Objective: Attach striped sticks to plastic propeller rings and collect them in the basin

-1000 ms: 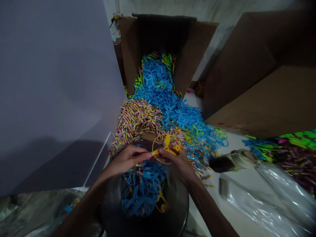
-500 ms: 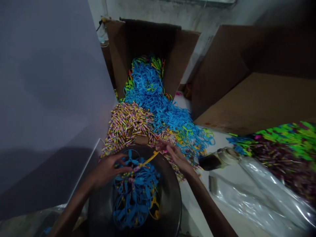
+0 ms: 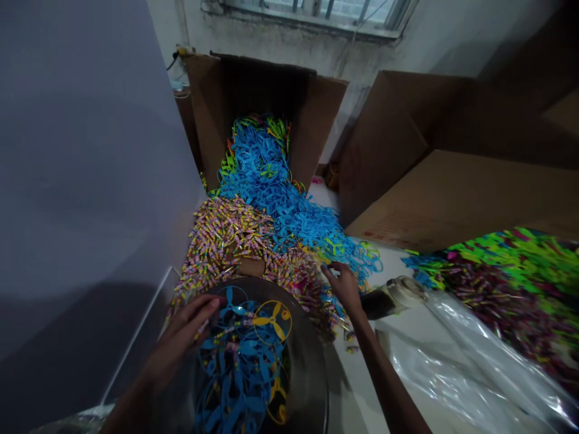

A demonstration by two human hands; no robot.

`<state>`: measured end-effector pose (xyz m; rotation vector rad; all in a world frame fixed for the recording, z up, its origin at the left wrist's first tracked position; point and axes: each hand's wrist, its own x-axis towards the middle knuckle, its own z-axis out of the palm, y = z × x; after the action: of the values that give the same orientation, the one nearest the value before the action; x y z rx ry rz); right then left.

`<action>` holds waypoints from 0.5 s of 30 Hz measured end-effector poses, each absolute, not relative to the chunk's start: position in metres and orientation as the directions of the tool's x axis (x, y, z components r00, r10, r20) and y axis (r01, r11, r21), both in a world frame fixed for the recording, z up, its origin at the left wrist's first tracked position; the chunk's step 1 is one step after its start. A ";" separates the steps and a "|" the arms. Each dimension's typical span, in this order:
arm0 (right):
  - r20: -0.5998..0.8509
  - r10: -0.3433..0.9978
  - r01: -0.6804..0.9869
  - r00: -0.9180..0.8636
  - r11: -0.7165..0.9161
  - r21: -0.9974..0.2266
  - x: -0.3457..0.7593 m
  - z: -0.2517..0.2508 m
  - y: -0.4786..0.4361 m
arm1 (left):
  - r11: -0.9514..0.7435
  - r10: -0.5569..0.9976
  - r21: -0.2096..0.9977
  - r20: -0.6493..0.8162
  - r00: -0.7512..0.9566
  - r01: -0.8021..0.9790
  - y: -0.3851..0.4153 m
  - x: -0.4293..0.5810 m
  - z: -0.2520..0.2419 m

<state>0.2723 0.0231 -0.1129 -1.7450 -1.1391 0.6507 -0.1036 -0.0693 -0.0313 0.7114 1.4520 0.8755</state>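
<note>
Blue and yellow propeller toys (image 3: 272,320) lie loosely heaped in a dark metal basin (image 3: 307,355), its near side cut off by the frame. The left hand (image 3: 181,337) is curled at the rim, any grip unclear; the right hand (image 3: 344,288) is held open over striped sticks (image 3: 226,235), spilled below a cardboard carton (image 3: 325,114) at top centre.

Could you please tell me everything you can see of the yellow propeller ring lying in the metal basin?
The yellow propeller ring is a thin, plastic-looking hoop around a central hub with what appear to be three blades. It lies face-up on the blue propeller rings inside the dark metal basin. The left hand is close by but not touching it.
</note>
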 end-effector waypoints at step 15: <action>-0.275 0.952 -0.439 0.137 -0.190 -0.878 0.172 -0.067 -0.008 | 0.195 0.975 0.980 -0.197 0.105 0.033 -0.056 -0.065 -0.025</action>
<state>0.1724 -0.0075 -0.0666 -1.1313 -0.6202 1.4054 -0.0646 -0.0565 -0.0250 1.1281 1.2331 0.9752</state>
